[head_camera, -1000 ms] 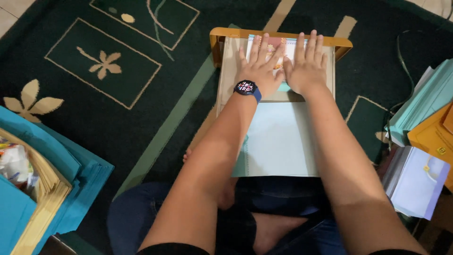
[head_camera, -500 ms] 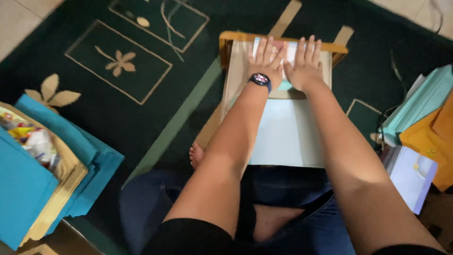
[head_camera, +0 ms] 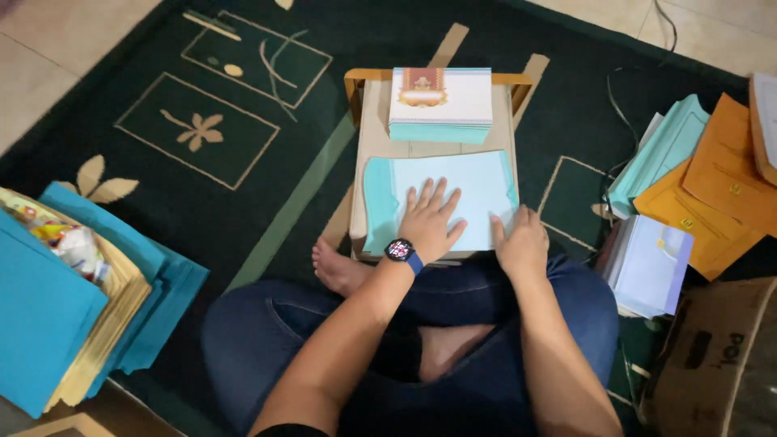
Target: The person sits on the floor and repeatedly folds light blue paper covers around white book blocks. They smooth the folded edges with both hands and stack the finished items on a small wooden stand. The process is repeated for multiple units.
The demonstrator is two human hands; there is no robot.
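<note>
1. You are sitting cross-legged on a dark green carpet [head_camera: 243,210], with a small wooden worktop [head_camera: 368,162] in the centre of the frame, just above your knees.
2. You are pressing your left hand [head_camera: 429,222] flat on a light blue sheet [head_camera: 477,190] lying on the near half of the worktop; the fingers are spread and the palm is down, so this grip is fully open and is closing on nothing.
3. You are resting your right hand [head_camera: 522,243] on the lower right edge of the same sheet, fingers loosely curled over the edge. You cannot tell whether this grip is pinching the paper or only touching it.
4. You are wearing a dark wristwatch [head_camera: 399,250] with a blue strap on your left wrist.
5. A stack of white cards [head_camera: 441,101] with teal edges is sitting on the far half of the worktop, just above the blue sheet, in the upper centre of the frame.
6. At the right of the frame, orange envelopes [head_camera: 712,194], pale teal envelopes [head_camera: 664,154] and a white packet [head_camera: 651,263] are lying near one another on the carpet.
7. At the lower left, a pile of teal sheets [head_camera: 48,316] is lying well apart from your hands.
</note>
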